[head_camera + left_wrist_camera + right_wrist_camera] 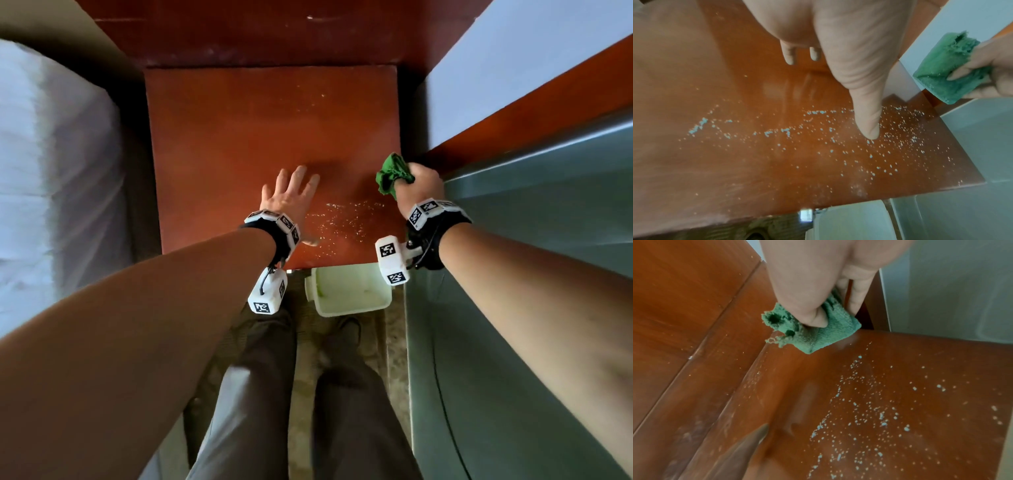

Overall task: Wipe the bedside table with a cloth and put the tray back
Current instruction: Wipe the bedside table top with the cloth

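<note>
The bedside table (267, 130) has a reddish-brown top strewn with white crumbs (349, 219) near its front right. My left hand (291, 197) lies spread over the front middle of the top, fingers straight, holding nothing. In the left wrist view its thumb (867, 113) points down into the crumbs (838, 139). My right hand (419, 185) grips a bunched green cloth (394, 173) at the table's right edge. In the right wrist view the cloth (818, 335) hangs just above the top's far corner, beyond the crumbs (869, 418). A white tray (349, 291) sits on the floor below the table's front edge.
A bed with white linen (51, 171) flanks the table on the left. A dark wooden panel (274, 34) rises behind it. A grey-green surface (531, 291) and a wood-trimmed white wall (513, 68) close the right side. My legs stand on patterned floor (305, 377).
</note>
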{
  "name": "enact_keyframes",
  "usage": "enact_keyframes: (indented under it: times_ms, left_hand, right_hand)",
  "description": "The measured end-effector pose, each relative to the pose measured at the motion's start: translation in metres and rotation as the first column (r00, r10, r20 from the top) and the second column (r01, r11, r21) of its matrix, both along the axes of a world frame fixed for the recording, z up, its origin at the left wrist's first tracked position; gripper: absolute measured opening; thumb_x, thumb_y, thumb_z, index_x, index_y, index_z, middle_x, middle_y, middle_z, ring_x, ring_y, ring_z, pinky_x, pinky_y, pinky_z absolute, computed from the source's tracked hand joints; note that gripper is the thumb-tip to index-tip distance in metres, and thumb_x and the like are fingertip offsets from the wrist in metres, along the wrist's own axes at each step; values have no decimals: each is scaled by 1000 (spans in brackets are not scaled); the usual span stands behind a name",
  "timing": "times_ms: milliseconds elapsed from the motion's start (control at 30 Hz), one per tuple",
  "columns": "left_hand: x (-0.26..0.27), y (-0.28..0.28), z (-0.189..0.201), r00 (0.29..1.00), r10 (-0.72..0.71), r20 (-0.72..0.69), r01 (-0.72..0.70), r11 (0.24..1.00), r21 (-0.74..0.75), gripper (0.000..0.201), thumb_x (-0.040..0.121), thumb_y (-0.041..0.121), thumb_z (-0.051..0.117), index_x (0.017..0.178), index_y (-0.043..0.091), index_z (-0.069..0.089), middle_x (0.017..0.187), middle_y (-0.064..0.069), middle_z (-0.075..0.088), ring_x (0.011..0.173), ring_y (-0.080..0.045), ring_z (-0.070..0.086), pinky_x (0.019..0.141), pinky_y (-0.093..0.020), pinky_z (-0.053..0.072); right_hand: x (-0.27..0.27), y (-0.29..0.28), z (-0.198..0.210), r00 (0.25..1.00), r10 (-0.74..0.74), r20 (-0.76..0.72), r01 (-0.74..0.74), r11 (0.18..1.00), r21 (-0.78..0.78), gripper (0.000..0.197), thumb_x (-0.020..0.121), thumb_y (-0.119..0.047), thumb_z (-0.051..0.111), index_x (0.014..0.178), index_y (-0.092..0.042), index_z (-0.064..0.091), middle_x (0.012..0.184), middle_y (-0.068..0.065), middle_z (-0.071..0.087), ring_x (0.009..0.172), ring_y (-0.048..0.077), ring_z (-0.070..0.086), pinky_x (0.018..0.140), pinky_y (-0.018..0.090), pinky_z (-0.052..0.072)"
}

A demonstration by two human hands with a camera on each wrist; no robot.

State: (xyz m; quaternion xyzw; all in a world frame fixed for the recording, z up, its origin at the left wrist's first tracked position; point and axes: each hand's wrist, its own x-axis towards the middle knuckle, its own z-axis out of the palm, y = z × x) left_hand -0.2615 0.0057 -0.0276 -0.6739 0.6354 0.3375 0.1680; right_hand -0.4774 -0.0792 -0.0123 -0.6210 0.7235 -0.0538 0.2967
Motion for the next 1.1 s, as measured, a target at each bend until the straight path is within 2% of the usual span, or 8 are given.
enact_keyframes:
  times_ms: [333, 433, 567, 667, 767, 867, 1000, 1100]
  left_hand:
    - [-33, -4, -23, 992, 31, 125, -25, 998, -49, 144, 49, 69, 81, 152, 28, -11, 159, -5, -20, 147, -36, -9, 113, -63, 13]
    - [-36, -5, -25, 987, 20, 162, -13, 999, -45, 142, 50, 69, 81, 153, 28, -9, 159, -6, -20, 147, -36, -10, 113, -64, 16]
    - [-38, -5, -23, 981, 17, 195, -6, 998, -60, 141, 48, 70, 80, 153, 28, -3, 160, -6, -15, 147, -36, -5, 113, -63, 20]
    - [-39, -5, -22, 981, 15, 195, -4, 999, -55, 141, 48, 70, 81, 153, 28, -4, 160, -5, -16, 147, -36, -6, 113, -63, 19]
    - [-39, -5, -19, 982, 14, 186, -7, 999, -36, 141, 50, 67, 81, 153, 27, -5, 160, -4, -17, 147, -36, -8, 114, -63, 17]
    - [-40, -6, -17, 983, 15, 181, -10, 1000, -28, 141, 51, 66, 82, 153, 27, -6, 160, -4, -18, 147, -35, -9, 114, -62, 16]
    - [-40, -6, -16, 984, 22, 176, -18, 1000, -22, 140, 51, 66, 82, 153, 27, -6, 160, -4, -17, 147, -35, -9, 114, -62, 16]
    - [-40, -7, -16, 985, 23, 169, -21, 1000, -14, 140, 52, 65, 82, 153, 28, -7, 159, -3, -19, 147, -35, -10, 115, -62, 15]
  right_hand:
    - [-18, -26, -18, 985, 169, 11, -169, 985, -21, 33, 86, -10, 50, 116, -7, 64, 117, 10, 64, 109, 27, 60, 85, 26, 45]
    - [-20, -39, -22, 950, 311, -20, -311, 950, 7, 23, 86, -10, 48, 104, -4, 62, 112, 14, 62, 101, 30, 59, 72, 29, 38]
    - [-21, -43, -21, 900, 431, -66, -426, 901, 82, 7, 84, -9, 46, 80, -10, 52, 94, 12, 57, 83, 31, 54, 67, 26, 31]
    - [-29, -31, -16, 866, 495, -68, -490, 868, 86, 19, 81, -4, 47, 66, -13, 39, 80, 1, 49, 72, 25, 50, 55, 23, 28]
    - [-38, -9, -16, 825, 565, -1, -559, 816, 145, 19, 89, -8, 51, 92, -19, 66, 98, -6, 62, 81, 16, 60, 64, 15, 43]
    - [-48, 16, -18, 799, 598, 70, -595, 766, 242, 19, 97, -22, 50, 95, -29, 68, 97, -12, 69, 75, 6, 65, 73, 26, 56]
    - [-60, 35, -16, 761, 648, 22, -625, 725, 288, 30, 87, -15, 54, 109, -30, 69, 114, -9, 67, 97, 20, 65, 85, 35, 54]
    - [-60, 33, -10, 797, 602, 58, -580, 734, 352, 26, 86, -15, 54, 100, -29, 71, 100, -6, 72, 88, 20, 66, 82, 35, 56]
